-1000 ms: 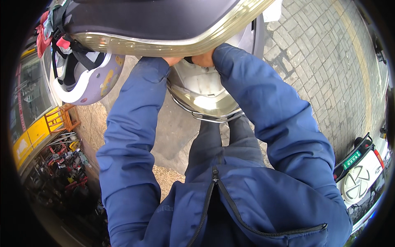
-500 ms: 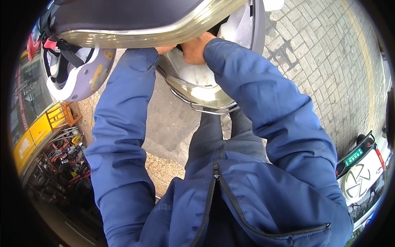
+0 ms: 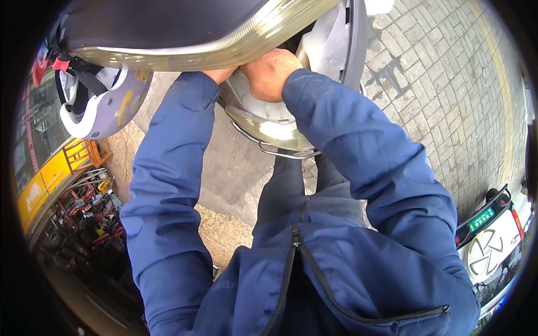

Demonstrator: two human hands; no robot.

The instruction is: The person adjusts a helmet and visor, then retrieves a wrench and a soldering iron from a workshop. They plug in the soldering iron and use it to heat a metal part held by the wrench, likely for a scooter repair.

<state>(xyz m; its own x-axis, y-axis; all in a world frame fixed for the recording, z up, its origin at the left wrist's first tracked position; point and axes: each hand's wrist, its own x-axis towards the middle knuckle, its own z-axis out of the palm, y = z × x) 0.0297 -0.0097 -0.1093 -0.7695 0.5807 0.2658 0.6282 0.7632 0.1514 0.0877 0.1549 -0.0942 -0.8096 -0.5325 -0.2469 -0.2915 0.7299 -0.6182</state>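
A dark panel with a yellowed clear rim (image 3: 168, 55) slants across the top. Below and behind it sits an opened shell with a white inside and yellowed clear lower part (image 3: 269, 126), edged by a thin metal bar (image 3: 280, 152). In the gap between panel and shell, my right hand (image 3: 273, 75) shows its back, fingers curled inward; what they grip is hidden. Just left of it, my left hand (image 3: 220, 74) reaches under the panel rim, and its fingers are out of sight. Both wrists are close together.
A purple helmet with a white lining (image 3: 109, 109) hangs left of my left sleeve. Beyond it are an orange wooden stool (image 3: 88, 155) and a heap of tools and parts (image 3: 89, 210). Grey paving (image 3: 437, 84) lies to the right, with a parked white vehicle (image 3: 485, 252) at the lower right.
Both hands, the panel and the helmet sit slightly differently in the picture. More of my right hand's back shows, a little lower. Both hands stay in the gap.
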